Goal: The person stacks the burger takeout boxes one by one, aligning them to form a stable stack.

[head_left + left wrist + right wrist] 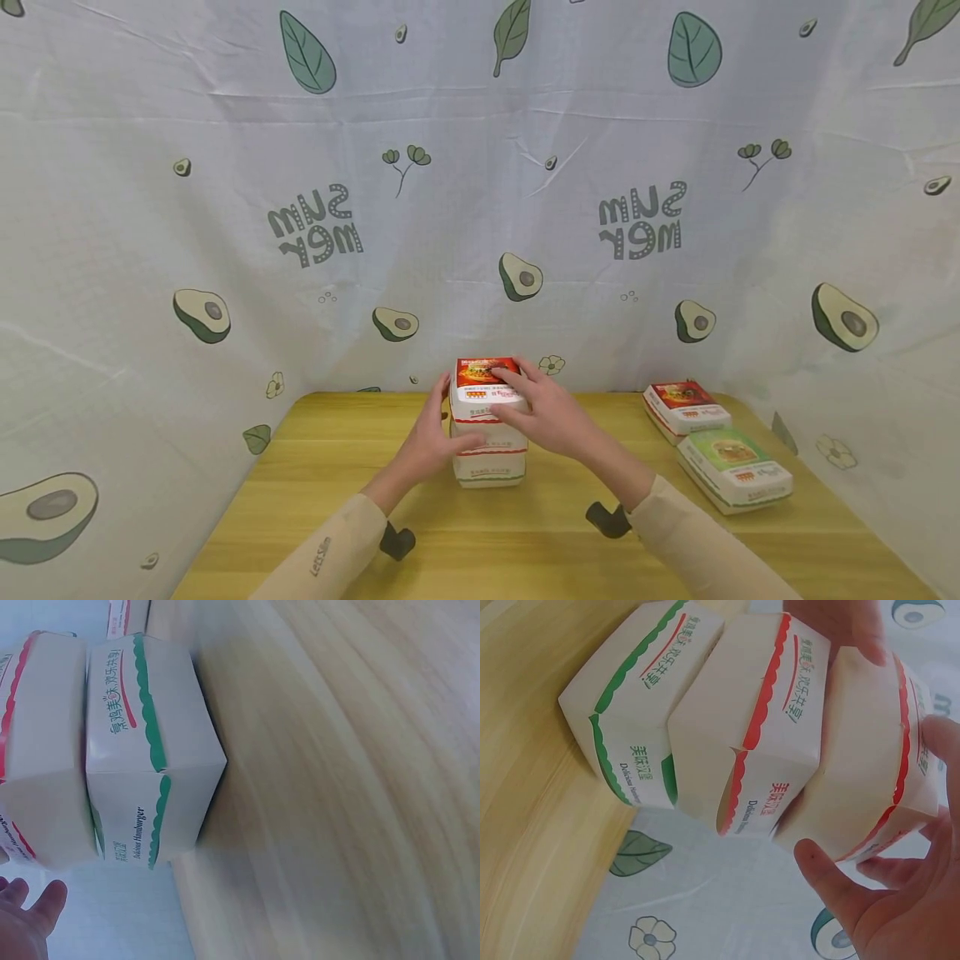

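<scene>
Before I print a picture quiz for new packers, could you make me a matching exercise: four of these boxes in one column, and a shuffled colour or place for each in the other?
Boxes
1. top stacked box
2. loose green-topped box
3. loose red-topped box
4. bottom stacked box

Colour or place
A. right part of the table, toward the back
B. green trim, beneath two boxes
C. right part of the table, toward the front
D. red trim, above two boxes

Right pairs: 1-D, 2-C, 3-A, 4-B
</scene>
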The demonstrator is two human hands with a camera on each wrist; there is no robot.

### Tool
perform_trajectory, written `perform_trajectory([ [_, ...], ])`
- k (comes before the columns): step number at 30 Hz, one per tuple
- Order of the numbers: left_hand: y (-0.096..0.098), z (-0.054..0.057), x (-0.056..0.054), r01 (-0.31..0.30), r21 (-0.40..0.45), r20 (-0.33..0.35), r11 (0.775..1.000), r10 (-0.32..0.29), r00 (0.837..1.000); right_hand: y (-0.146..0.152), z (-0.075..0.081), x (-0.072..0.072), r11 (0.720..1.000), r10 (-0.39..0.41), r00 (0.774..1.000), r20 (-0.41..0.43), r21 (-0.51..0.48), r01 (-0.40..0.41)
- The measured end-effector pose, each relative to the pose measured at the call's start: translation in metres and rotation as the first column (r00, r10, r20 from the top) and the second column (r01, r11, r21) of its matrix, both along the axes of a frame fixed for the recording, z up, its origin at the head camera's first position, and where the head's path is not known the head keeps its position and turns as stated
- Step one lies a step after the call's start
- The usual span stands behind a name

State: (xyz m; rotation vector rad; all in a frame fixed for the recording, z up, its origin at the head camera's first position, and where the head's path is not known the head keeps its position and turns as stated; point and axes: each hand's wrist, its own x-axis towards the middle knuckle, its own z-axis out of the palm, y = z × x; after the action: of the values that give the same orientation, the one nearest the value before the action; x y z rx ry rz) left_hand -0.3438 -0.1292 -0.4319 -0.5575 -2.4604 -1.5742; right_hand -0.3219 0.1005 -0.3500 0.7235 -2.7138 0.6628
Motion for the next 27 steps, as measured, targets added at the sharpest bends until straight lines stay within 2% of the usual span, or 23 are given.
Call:
perform_trajectory([
  [4,0.001,0.004,0.0,0.002,-0.007,0.001,1.0,-0.001,1.0,0.001,0.0,0.0,1.0,0.003,1.0,-0.011,-0.001,-0.003],
  [11,0.003,0.01,0.001,0.025,-0.005,-0.04,1.0,-0.025,0.999,0.002,0.0,0.001,1.0,0.001,1.0,-0.004,0.006,-0.001],
  [27,0.004,0.021,0.0,0.062,0.017,-0.053,0.998,-0.061,0.997,0.0,0.001,0.002,1.0,0.007,1.0,0.006,0.012,-0.007],
])
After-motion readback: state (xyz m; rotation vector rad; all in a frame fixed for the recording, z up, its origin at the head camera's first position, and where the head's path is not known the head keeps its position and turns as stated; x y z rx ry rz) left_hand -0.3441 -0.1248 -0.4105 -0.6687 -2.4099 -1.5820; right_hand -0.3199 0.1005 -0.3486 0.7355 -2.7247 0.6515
